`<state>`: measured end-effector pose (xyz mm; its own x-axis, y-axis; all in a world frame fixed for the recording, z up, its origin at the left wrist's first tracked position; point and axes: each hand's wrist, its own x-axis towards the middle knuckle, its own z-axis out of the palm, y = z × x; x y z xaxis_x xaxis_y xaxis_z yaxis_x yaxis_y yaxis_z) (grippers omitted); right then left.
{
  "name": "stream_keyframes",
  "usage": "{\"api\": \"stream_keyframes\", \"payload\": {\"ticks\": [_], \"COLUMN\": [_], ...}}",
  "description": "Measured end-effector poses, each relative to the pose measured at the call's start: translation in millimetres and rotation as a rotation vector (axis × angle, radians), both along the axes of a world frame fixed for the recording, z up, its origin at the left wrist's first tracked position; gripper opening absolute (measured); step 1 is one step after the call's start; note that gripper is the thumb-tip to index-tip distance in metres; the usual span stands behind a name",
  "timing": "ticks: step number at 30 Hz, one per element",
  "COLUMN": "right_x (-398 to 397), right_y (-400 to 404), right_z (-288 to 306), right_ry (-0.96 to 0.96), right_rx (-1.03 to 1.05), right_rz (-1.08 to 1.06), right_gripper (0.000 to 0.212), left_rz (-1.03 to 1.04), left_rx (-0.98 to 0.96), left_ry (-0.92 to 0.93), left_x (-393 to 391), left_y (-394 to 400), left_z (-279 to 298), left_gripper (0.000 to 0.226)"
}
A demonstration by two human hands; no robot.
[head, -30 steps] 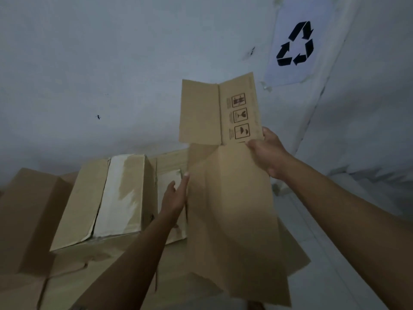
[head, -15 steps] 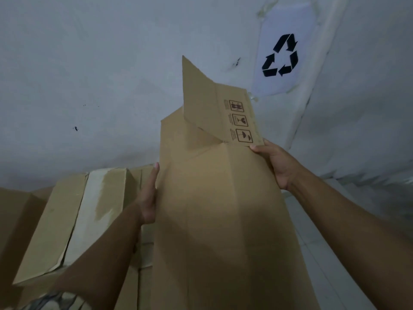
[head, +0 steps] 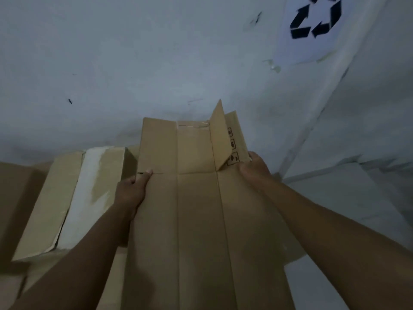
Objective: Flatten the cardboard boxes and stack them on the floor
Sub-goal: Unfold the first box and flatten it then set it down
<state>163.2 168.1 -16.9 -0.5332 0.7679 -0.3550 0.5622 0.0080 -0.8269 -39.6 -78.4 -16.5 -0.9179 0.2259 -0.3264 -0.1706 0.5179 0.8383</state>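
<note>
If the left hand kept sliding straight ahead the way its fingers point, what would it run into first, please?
The left hand points forward along the flattened box's left edge. Straight ahead lies that box's left end flap, then probably the white wall; depth is unclear.

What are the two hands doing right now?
Left hand: closed on the left edge of the flattened brown cardboard box.
Right hand: closed on its right edge, by the raised flap.

I see a pale, scuffed wall [head: 138,63] filling the upper frame, with a small dark mark [head: 70,101] at centre left. At upper right a white paper sign [head: 312,30] bearing a black recycling symbol [head: 316,19] is cut by the top edge. A light floor [head: 348,209] shows at right.
</note>
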Motion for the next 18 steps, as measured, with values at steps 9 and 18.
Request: {"api": "stream_keyframes", "payload": {"ticks": [9,18], "right_x": [-40,-78], "right_y": [-5,-4], "right_z": [-45,-95], "right_ry": [-0.294,-0.525], "right_rx": [-0.037,0.154], "right_rz": [-0.011,-0.115], "right_gripper": [0.108,0.052], "left_rz": [-0.11,-0.054], "left_rx": [-0.378,-0.55], "left_ry": [0.051,0.149], "left_x": [-17,-18], "left_y": [16,54], "left_z": [-61,-100], "left_gripper": [0.045,0.062]}}
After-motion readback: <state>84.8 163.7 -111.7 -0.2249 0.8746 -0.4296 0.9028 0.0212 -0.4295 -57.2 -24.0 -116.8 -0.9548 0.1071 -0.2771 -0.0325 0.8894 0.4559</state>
